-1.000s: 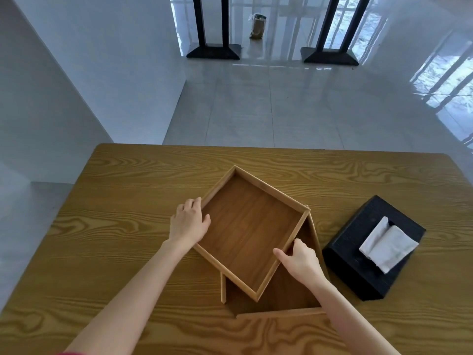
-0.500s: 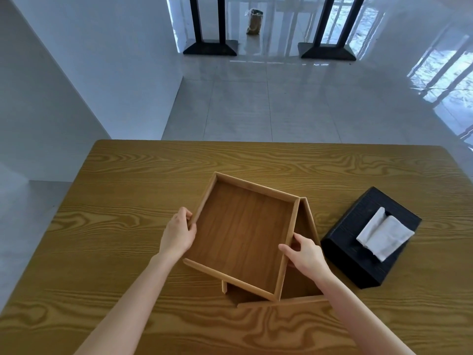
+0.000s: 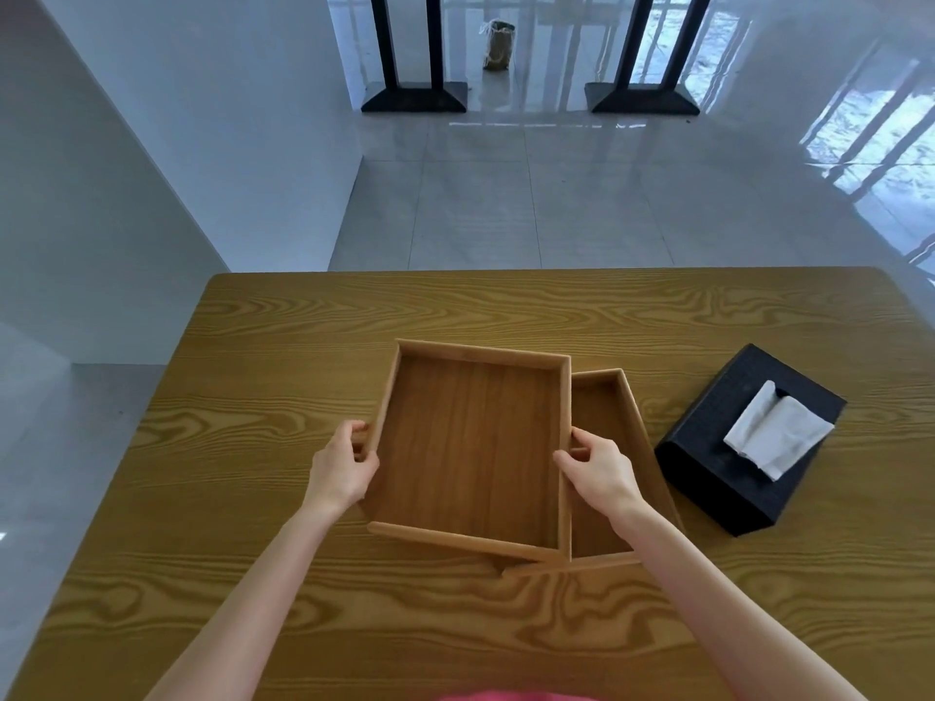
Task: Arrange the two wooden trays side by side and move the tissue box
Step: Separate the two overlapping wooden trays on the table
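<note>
An upper wooden tray (image 3: 468, 437) lies across a lower wooden tray (image 3: 607, 422) in the middle of the wooden table (image 3: 283, 574). My left hand (image 3: 340, 470) grips the upper tray's left rim. My right hand (image 3: 597, 473) grips its right rim. The lower tray shows only as a strip at the right and a corner at the front; the rest is hidden under the upper one. A black tissue box (image 3: 708, 473) with a white tissue (image 3: 774, 435) sticking out sits to the right of both trays, close to the lower tray's right rim.
The table's far edge runs across the view, with a glossy tiled floor (image 3: 531, 204) beyond. Two black stands (image 3: 412, 96) and a small bag (image 3: 498, 45) are far off on the floor. A white wall (image 3: 126, 169) is at the left.
Both hands have turned the upper tray clockwise, from a diamond-like angle to nearly square with the table, and shifted it a little left. More of the lower tray shows at the right.
</note>
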Action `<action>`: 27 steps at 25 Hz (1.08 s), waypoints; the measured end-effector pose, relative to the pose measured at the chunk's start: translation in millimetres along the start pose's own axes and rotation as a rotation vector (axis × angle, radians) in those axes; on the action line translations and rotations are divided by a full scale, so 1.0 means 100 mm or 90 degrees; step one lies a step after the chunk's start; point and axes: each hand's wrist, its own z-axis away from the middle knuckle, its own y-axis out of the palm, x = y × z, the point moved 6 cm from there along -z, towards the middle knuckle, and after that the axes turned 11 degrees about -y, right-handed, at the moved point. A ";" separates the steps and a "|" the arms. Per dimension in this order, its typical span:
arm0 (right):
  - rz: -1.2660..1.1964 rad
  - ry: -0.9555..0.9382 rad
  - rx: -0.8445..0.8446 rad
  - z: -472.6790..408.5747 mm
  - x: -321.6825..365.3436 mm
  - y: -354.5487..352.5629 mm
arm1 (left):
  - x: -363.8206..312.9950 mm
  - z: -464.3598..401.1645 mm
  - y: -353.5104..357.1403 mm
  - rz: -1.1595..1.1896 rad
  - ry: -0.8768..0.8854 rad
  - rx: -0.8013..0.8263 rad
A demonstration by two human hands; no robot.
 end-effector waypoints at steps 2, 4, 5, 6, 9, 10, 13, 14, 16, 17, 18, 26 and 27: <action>-0.015 -0.017 -0.006 -0.04 0.17 0.10 | 0.04 -0.05 -0.19 0.001 0.001 -0.014; -0.030 -0.031 -0.006 -0.13 0.35 0.22 | 0.05 -0.14 -0.39 0.001 0.006 -0.030; -0.032 -0.037 -0.003 -0.18 0.43 0.28 | 0.06 -0.19 -0.49 -0.005 0.008 -0.039; -0.030 -0.042 0.000 -0.23 0.52 0.35 | 0.08 -0.25 -0.59 -0.019 0.010 -0.047; -0.022 -0.045 0.001 -0.38 0.71 0.52 | 0.12 -0.42 -0.81 -0.050 0.020 -0.058; -0.021 -0.044 0.000 -0.43 0.76 0.56 | 0.13 -0.47 -0.87 -0.051 0.020 -0.061; -0.006 -0.051 0.010 -0.63 0.92 0.69 | 0.17 -0.65 -0.98 -0.053 0.021 -0.070; 0.002 -0.054 0.014 -0.70 0.97 0.74 | 0.17 -0.71 -1.01 -0.054 0.025 -0.073; 0.019 -0.062 0.022 -0.83 1.04 0.83 | 0.17 -0.82 -1.05 -0.050 0.029 -0.081; 0.028 -0.063 0.027 -0.88 1.07 0.87 | 0.18 -0.87 -1.06 -0.048 0.026 -0.085; 0.037 -0.060 0.032 -0.93 1.09 0.91 | 0.19 -0.93 -1.06 -0.044 0.024 -0.087; 0.119 -0.052 0.051 -1.18 1.00 1.16 | 0.35 -1.26 -0.90 -0.045 -0.026 -0.060; 0.130 -0.053 0.049 -1.20 1.01 1.16 | 0.37 -1.29 -0.88 -0.051 -0.031 -0.060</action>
